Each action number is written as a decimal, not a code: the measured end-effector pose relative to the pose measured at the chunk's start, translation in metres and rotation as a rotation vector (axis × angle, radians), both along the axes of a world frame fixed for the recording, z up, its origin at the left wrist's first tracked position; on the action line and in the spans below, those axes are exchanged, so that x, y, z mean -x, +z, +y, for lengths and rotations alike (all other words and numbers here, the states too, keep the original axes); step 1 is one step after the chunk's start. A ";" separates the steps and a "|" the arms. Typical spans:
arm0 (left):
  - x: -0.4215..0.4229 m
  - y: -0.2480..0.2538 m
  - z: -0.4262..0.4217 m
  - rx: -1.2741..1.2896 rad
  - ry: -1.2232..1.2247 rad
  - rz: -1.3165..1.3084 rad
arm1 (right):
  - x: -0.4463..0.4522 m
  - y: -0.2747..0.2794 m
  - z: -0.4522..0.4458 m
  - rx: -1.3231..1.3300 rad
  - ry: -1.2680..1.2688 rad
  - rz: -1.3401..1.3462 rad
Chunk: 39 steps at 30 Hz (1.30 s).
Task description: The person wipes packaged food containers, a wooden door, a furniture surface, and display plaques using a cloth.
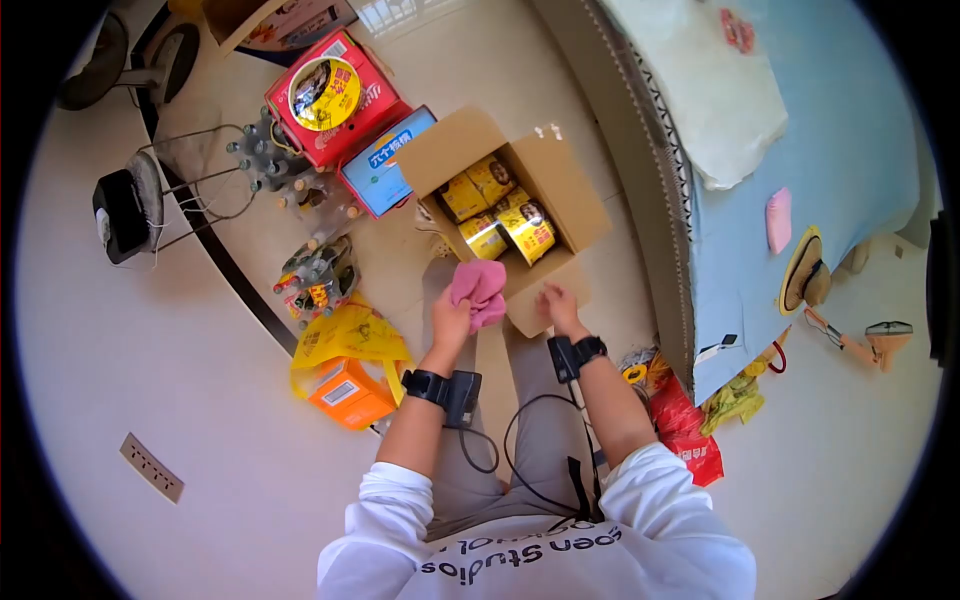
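Note:
My left hand [449, 315] is closed on a folded pink cloth [480, 291], held just in front of an open cardboard box [575, 195]. Several yellow cans [527, 228] with dark round pictures lie inside that box, its flaps folded outward. My right hand [562, 306] is over the near flap [524, 312], fingers loosely bent and apart, with nothing seen in them. Whether its fingertips touch the flap, I cannot tell. Both wrists wear black straps with small boxes and a cable.
Left of the box stand a blue carton [385, 165], a red carton [350, 110] with a yellow-lidded tub [325, 93], and glass bottles [265, 155]. A yellow bag [350, 340] holds an orange box [352, 392]. At right is a blue-covered surface [735, 270]; red bags [687, 425] lie below.

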<state>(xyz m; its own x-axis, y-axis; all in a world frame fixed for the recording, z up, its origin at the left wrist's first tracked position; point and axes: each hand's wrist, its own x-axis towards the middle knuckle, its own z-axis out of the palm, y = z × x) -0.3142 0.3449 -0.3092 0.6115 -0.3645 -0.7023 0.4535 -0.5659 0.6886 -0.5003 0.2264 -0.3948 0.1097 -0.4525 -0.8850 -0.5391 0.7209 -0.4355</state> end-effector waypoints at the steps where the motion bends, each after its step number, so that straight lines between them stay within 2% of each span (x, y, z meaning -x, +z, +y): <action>1: 0.000 -0.010 0.006 0.010 -0.064 -0.017 | -0.005 -0.017 -0.003 0.098 0.087 0.049; 2: -0.004 -0.014 0.010 -0.004 -0.070 -0.003 | -0.005 -0.038 -0.007 0.196 0.174 0.097; 4: -0.014 -0.013 0.018 0.004 -0.015 0.193 | -0.039 -0.015 -0.030 0.429 0.482 0.238; 6: -0.024 -0.008 0.026 -0.025 0.037 0.196 | -0.047 -0.027 -0.045 0.619 0.503 0.106; 9: -0.039 0.002 0.037 -0.033 0.160 0.256 | -0.055 -0.031 -0.058 0.505 0.580 0.064; 11: -0.044 0.007 0.042 -0.026 0.234 0.307 | -0.062 -0.030 -0.054 0.439 0.542 0.071; 13: -0.048 0.011 0.043 0.104 0.407 0.343 | -0.067 -0.032 -0.045 0.548 0.517 0.094; 16: -0.055 0.026 0.028 0.096 0.503 0.307 | -0.068 -0.029 -0.036 0.577 0.489 0.148; 18: -0.059 0.025 0.022 0.086 0.504 0.271 | -0.067 -0.028 -0.034 0.577 0.504 0.214; 20: -0.064 0.026 0.013 0.092 0.518 0.217 | -0.067 -0.028 -0.031 0.320 0.310 0.111; 21: -0.066 0.026 0.011 0.088 0.508 0.219 | -0.068 -0.029 -0.029 0.317 0.299 0.115; 23: -0.072 0.025 0.007 0.116 0.505 0.201 | -0.073 -0.033 -0.022 0.392 0.455 0.244; 29: -0.086 0.037 -0.011 0.124 0.457 0.144 | -0.090 -0.051 -0.033 0.444 0.326 0.119; 32: -0.088 0.035 -0.012 0.115 0.445 0.151 | -0.103 -0.038 -0.051 0.314 0.566 0.160; 36: -0.088 0.032 -0.012 0.070 0.462 0.169 | -0.113 -0.046 -0.056 0.242 0.589 0.215; 39: -0.086 0.036 -0.021 0.084 0.428 0.147 | -0.115 -0.049 -0.052 0.349 0.559 0.217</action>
<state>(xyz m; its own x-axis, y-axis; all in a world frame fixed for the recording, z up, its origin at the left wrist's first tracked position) -0.2277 0.3242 -0.2729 0.6155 -0.1598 -0.7718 0.7306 -0.2515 0.6348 -0.3854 0.1747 -0.4443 0.2465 -0.6414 -0.7265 -0.8900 0.1469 -0.4316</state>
